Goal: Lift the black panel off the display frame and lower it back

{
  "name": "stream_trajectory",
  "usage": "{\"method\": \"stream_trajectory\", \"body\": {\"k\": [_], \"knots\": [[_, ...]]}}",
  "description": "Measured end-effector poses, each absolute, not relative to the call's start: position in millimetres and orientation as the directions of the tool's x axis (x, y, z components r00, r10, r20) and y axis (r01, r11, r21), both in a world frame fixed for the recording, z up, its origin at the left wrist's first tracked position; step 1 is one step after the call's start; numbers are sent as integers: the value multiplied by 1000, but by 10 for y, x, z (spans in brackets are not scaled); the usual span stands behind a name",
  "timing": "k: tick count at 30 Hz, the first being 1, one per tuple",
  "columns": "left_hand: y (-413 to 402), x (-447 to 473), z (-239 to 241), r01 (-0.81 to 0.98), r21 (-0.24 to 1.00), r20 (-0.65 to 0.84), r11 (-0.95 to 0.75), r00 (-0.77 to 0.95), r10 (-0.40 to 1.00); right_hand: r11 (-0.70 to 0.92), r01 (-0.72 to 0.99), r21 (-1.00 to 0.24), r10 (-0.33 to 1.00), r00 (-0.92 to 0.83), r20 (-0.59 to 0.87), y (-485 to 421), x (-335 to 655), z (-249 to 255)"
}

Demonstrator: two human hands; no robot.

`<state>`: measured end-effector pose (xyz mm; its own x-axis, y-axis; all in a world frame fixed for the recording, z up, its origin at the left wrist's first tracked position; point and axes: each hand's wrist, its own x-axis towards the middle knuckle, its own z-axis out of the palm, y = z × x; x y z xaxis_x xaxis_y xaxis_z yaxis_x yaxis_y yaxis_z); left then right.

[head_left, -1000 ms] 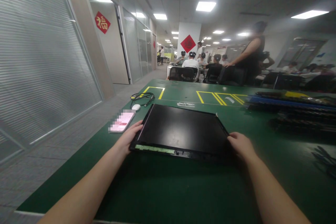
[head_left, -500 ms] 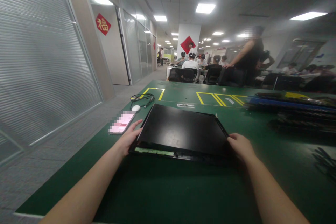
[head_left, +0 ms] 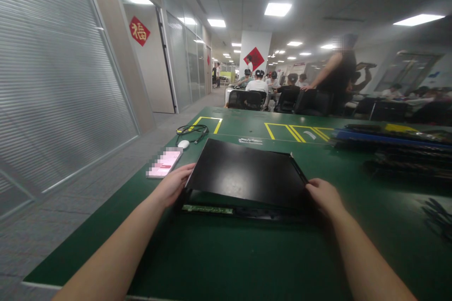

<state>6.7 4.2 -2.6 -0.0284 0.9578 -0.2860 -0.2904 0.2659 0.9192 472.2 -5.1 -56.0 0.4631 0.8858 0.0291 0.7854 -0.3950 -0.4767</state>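
Note:
A flat black display panel [head_left: 243,171] lies on the green table mat [head_left: 247,254] in front of me, its near edge raised off a black frame [head_left: 243,211] that carries a thin green circuit strip [head_left: 207,209]. My left hand [head_left: 172,185] grips the panel's near left corner, fingers curled on its edge. At the near right corner my right hand [head_left: 324,196] holds the panel the same way, fingers tucked under the edge.
A phone [head_left: 164,162], a white mouse [head_left: 183,144] and a coiled black cable [head_left: 192,130] lie to the left. Stacked dark panels [head_left: 395,143] fill the right side, beside yellow floor-style markings [head_left: 293,130] on the mat. Seated people and a standing person [head_left: 337,77] are beyond the table.
Both hands have lifted the panel's near edge, so a gap has opened above the frame and the green strip now lies below the panel.

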Motion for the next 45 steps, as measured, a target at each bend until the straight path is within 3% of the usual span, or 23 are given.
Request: {"method": "stream_trajectory", "body": {"k": [8,15,27,32,38,41,45], "knots": [[2,33,-56,-235,961,-139,145,41,989,-390,780,-489,884,467,41,-48,4722,-571],[-79,84,-18,-378,923,-5,71,173,985,-381,760,-527,879,475,50,-29,4735,-585],[-129,113,5,-444,896,127,-19,215,968,-348,553,-757,830,557,26,67,4829,-656],[-148,125,13,-420,905,159,-60,204,966,-319,299,-900,802,592,-87,37,4779,-654],[-138,113,50,-425,901,168,-91,147,975,-146,51,-988,784,615,-85,8,4720,-564],[-119,82,89,-462,880,176,-112,99,979,-47,-168,-985,859,497,-126,-36,4685,-438],[-103,52,124,-503,856,170,-122,50,984,133,-442,-887,949,314,-14,-127,4642,-323]]}}
